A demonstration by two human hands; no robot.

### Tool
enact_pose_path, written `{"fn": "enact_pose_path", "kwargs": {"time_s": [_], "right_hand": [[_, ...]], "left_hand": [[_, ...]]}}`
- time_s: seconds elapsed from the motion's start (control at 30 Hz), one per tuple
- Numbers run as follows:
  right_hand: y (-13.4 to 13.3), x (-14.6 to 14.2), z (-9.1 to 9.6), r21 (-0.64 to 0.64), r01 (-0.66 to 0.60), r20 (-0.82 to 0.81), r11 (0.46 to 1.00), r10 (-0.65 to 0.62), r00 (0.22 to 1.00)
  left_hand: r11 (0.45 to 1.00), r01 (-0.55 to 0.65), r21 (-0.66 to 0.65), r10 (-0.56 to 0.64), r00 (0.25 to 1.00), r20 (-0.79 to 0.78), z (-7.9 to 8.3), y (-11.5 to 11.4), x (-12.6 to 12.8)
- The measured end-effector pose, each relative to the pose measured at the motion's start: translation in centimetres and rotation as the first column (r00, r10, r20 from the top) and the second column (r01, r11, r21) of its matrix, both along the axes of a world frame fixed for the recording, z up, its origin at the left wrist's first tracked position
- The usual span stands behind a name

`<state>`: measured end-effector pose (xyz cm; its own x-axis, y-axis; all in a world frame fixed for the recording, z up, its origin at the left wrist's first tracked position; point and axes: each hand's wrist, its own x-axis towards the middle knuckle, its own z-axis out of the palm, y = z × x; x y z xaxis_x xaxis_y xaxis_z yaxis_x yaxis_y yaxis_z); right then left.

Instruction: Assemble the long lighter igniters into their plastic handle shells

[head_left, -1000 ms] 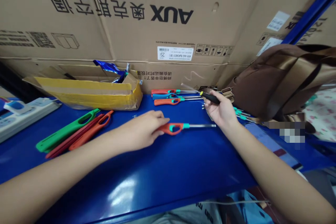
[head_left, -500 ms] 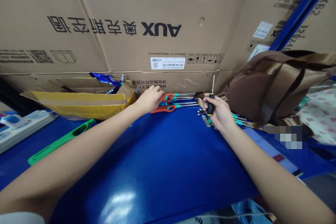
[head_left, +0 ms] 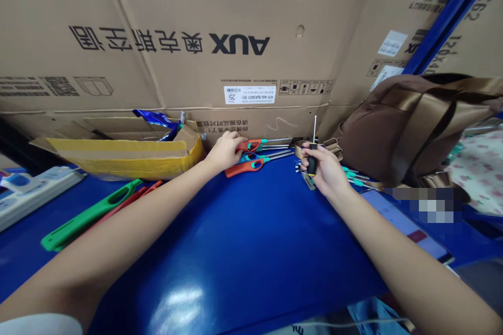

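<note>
My left hand (head_left: 226,152) is at the back of the blue table, its fingers closed on the handle end of an orange long-necked lighter (head_left: 253,145). Partly under that hand is a blue lighter (head_left: 250,156), and in front lies a second orange lighter (head_left: 245,167); their metal necks point right. In my right hand (head_left: 328,167) is a black-and-yellow screwdriver (head_left: 313,159), held upright with its thin shaft up. Below and behind that hand lie small dark parts and a grey metal piece (head_left: 308,181). Several teal-tipped lighter necks (head_left: 359,182) stick out to its right.
A yellow-taped carton (head_left: 129,159) stands back left, near a green lighter-shaped casing (head_left: 90,217) and a white power strip (head_left: 35,196). To the right are a brown bag (head_left: 389,125) and a phone-like screen (head_left: 404,225). Large cardboard (head_left: 168,5) forms the back.
The front orange lighter has turned slightly, its neck now angling upward to the right. Red handles now show beside the green casing, past my left forearm. The screwdriver has moved slightly left and down.
</note>
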<state>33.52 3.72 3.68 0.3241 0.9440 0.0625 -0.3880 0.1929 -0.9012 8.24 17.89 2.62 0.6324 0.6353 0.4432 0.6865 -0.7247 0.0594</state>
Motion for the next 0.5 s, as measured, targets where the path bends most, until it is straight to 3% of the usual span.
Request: {"fn": "enact_pose_path", "kwargs": {"time_s": [0.17, 0.27, 0.5], "right_hand": [[0.0, 0.0, -0.2, 0.007, -0.023, 0.022, 1.000, 0.023, 0.999], [-0.1, 0.0, -0.1, 0.010, -0.038, 0.035, 0.999, 0.037, 0.999], [-0.3, 0.0, 0.0, 0.007, -0.068, 0.067, 0.998, 0.067, 0.995]], "left_hand": [[1.000, 0.013, -0.012, -0.013, 1.000, -0.013, -0.7, -0.8, -0.1], [0.999, 0.027, 0.023, -0.027, 0.999, -0.030, -0.7, -2.5, -0.1], [0.982, 0.185, 0.042, -0.177, 0.973, -0.146, -1.6, -6.4, -0.7]]}}
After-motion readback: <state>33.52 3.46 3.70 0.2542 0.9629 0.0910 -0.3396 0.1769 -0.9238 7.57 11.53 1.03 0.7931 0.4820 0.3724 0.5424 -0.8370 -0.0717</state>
